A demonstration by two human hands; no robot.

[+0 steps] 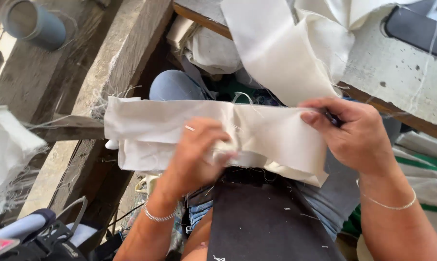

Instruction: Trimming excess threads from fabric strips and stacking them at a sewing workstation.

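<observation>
A folded strip of cream cloth stretches across my lap, several layers thick with frayed edges. My left hand grips it near the middle, fingers curled around the layers. My right hand pinches the strip's right end between thumb and fingers; a small dark object shows in that hand, too hidden to tell what it is. A wider band of the same cream cloth hangs down from the table above the strip. Both wrists wear thin bracelets.
A worn pale table with a wooden edge lies at upper right, a dark machine base on it. Rough wooden planks run down the left, a grey pipe at top left, more white cloth at far left.
</observation>
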